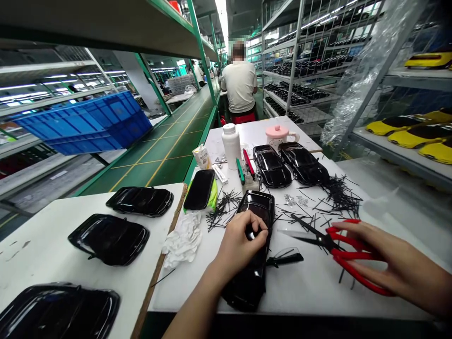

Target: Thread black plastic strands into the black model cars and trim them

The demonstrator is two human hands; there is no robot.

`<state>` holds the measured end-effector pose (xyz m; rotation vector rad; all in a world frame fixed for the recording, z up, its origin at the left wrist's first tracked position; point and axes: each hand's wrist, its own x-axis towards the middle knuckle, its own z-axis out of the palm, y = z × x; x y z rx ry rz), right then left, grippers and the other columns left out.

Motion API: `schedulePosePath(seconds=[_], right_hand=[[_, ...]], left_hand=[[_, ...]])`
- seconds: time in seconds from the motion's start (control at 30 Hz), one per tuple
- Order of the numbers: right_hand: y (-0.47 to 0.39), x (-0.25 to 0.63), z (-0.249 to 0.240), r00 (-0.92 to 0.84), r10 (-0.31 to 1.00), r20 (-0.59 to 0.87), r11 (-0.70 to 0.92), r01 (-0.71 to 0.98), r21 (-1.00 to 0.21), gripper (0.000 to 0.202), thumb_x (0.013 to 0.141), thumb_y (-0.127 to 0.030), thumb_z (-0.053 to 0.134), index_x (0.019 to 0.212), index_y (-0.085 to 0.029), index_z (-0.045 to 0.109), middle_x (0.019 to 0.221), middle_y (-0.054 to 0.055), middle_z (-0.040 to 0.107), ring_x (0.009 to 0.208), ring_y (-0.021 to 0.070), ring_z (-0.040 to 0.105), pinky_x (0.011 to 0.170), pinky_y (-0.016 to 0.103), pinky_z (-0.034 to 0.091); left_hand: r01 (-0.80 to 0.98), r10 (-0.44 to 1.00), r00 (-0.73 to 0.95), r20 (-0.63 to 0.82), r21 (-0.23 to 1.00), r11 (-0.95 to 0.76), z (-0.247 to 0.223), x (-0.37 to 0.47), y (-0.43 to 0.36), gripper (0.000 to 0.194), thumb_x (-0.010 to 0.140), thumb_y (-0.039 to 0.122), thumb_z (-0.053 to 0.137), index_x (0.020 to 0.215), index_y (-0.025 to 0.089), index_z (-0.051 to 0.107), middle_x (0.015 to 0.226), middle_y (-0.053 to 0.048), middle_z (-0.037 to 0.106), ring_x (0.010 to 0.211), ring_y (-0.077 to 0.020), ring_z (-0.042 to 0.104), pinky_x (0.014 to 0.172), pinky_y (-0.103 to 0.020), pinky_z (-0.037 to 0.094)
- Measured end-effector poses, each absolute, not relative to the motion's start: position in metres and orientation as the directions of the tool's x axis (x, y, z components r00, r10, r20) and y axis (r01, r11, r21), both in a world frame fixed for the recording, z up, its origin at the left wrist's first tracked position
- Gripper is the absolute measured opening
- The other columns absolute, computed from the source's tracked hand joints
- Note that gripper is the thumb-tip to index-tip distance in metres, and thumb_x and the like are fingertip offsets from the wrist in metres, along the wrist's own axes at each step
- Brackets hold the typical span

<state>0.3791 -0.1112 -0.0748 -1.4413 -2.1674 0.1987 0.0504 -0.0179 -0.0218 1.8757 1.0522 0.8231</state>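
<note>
Close in front of me a glossy black model car [245,285] lies lengthwise, with a door [287,259] swung out on its right side. My left hand [242,238] is over its roof, thumb and fingertips pinched together; what they hold, if anything, is too small to make out. Red-handled scissors [326,242] are in my right hand [391,256], fingers through the loops, blades apart and pointing at the car. Thin black strips [341,195] lie in a heap at the right, with more strips [224,207] left of the car.
Two black cars [271,165] stand farther back, near a white bottle [231,146] and a pink-lidded mug [277,135]. A phone [199,189] and crumpled tissue [183,238] lie left. More black cars [109,239] occupy the left board. A person [239,84] sits ahead beside a green conveyor [169,150].
</note>
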Motion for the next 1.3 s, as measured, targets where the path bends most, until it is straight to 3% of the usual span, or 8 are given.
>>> schedulePosePath(seconds=[0.23,0.47,0.7,1.0,1.3], right_hand=[[-0.103,0.359,-0.071,-0.315,0.850,0.421,0.479,0.794,-0.374,0.040,0.092,-0.040,0.062,0.131,-0.033,0.056,0.108,0.005,0.075,0.089,0.0237,0.076,0.071,0.028,0.063],[-0.106,0.363,-0.074,-0.301,0.891,0.340,0.430,0.799,-0.420,0.049,0.091,-0.035,0.065,0.138,-0.035,0.053,0.121,0.008,0.072,0.101,0.0280,0.074,0.075,0.031,0.064],[-0.104,0.363,-0.077,-0.340,0.883,0.323,0.456,0.784,-0.421,0.058,0.092,-0.035,0.065,0.148,-0.038,0.048,0.115,0.008,0.072,0.102,0.0280,0.074,0.079,0.031,0.063],[-0.100,0.358,-0.074,-0.341,0.870,0.356,0.478,0.759,-0.442,0.054,0.095,-0.035,0.062,0.147,-0.038,0.050,0.109,0.007,0.073,0.091,0.0238,0.076,0.071,0.026,0.062],[-0.104,0.361,-0.083,-0.288,0.901,0.324,0.420,0.763,-0.491,0.052,0.094,-0.036,0.064,0.145,-0.037,0.055,0.109,0.008,0.069,0.099,0.0269,0.074,0.076,0.030,0.062]], left_hand=[[0.342,0.894,0.431,0.123,0.895,-0.288,-0.022,0.050,-0.020,0.032,0.081,0.016,0.065,0.072,0.024,0.035,0.086,-0.003,0.073,0.086,-0.0202,0.062,0.082,-0.032,0.043],[0.333,0.895,0.431,0.112,0.903,-0.273,-0.021,0.051,-0.019,0.033,0.080,0.016,0.066,0.072,0.024,0.035,0.087,-0.003,0.074,0.084,-0.0200,0.063,0.081,-0.032,0.044],[0.333,0.897,0.429,0.103,0.906,-0.263,-0.019,0.051,-0.020,0.034,0.079,0.015,0.066,0.072,0.024,0.035,0.087,-0.003,0.074,0.082,-0.0192,0.062,0.081,-0.031,0.043],[0.327,0.902,0.424,0.081,0.915,-0.236,-0.019,0.051,-0.020,0.035,0.079,0.015,0.068,0.071,0.024,0.034,0.089,-0.003,0.076,0.082,-0.0191,0.063,0.079,-0.031,0.045],[0.323,0.906,0.417,0.067,0.921,-0.217,-0.019,0.051,-0.020,0.035,0.079,0.016,0.068,0.072,0.025,0.034,0.089,-0.003,0.077,0.080,-0.0190,0.063,0.078,-0.032,0.046]])
